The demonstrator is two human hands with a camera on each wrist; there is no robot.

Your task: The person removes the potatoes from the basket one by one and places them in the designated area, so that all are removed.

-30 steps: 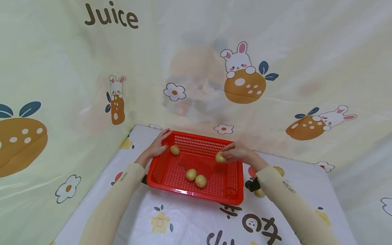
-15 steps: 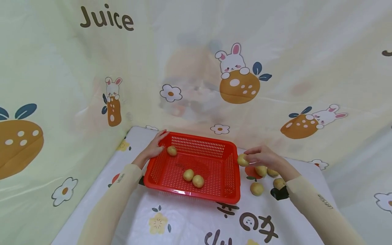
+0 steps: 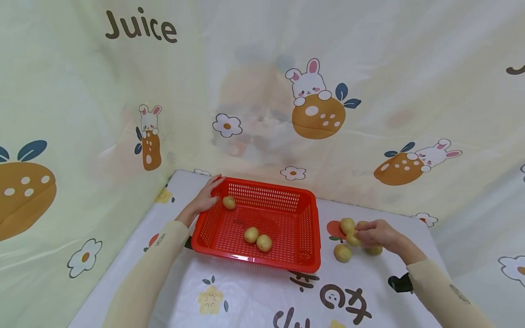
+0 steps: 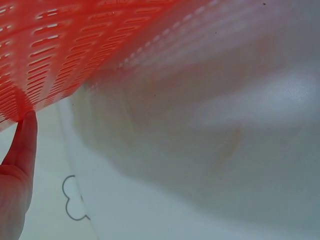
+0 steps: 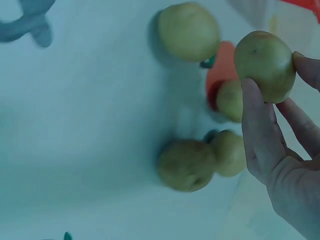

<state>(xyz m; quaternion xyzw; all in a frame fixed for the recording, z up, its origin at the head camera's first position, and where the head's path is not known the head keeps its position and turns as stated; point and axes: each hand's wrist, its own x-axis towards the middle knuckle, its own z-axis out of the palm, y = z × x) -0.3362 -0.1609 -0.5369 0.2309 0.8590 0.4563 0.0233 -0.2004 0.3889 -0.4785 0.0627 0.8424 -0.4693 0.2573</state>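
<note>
Pinches a held potato (image 3: 352, 238) between thumb and fingers of the right hand (image 3: 382, 233), in the lower right of the head view, close to four loose potatoes (image 3: 342, 253) on the patterned white surface (image 3: 246, 300). Rests the left hand (image 3: 206, 197), with fingers straight, at the upper-left corner of a red basket (image 3: 309, 230), near the lower centre. Shows three potatoes (image 3: 264, 243) inside: two side by side toward the front, one near the left hand.

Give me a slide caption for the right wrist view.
Right hand holds a potato, with four more potatoes on the cloth.
</note>
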